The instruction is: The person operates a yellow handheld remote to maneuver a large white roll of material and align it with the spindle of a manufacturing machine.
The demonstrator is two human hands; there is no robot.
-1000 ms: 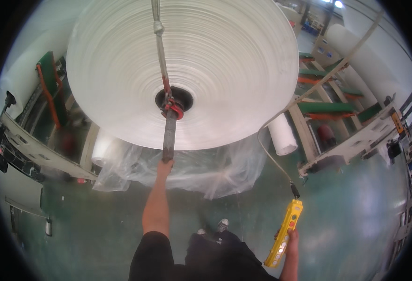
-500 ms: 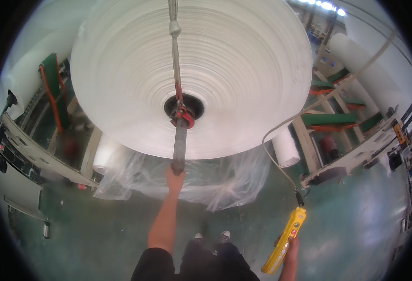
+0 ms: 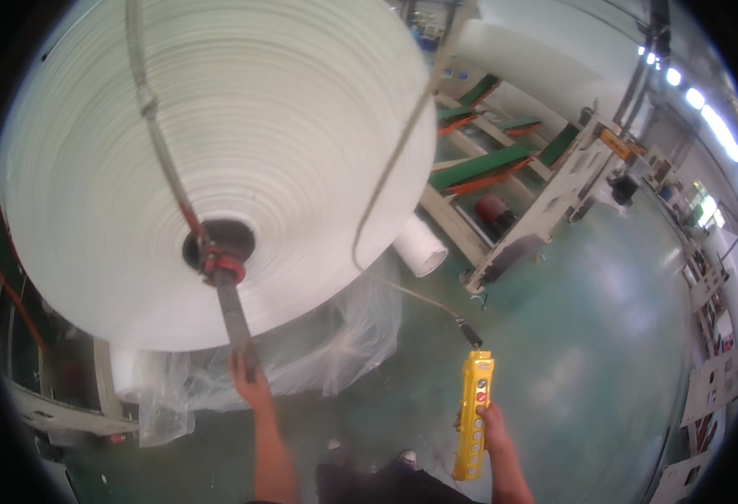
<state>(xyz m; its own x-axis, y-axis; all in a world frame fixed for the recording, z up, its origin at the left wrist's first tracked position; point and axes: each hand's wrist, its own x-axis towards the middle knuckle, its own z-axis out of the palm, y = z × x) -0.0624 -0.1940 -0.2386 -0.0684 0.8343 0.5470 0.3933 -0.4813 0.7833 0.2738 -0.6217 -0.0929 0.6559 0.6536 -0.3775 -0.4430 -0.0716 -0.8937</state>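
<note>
Green floor (image 3: 570, 370) stretches right of a white roll (image 3: 319, 185), far left; the left hand (image 3: 251, 388) touches the near end of its grey bar (image 3: 233, 315), whether closed around it I cannot tell, while the right hand (image 3: 495, 430) clasps a yellow pendant (image 3: 472, 418), near right

White roll (image 3: 327, 168) and strap (image 3: 136, 50) were cut off at the far edge. Yellow pendant (image 3: 473, 433) hid part of right hand (image 3: 495, 428). Near shoes (image 3: 408, 458) were blurred.
</note>
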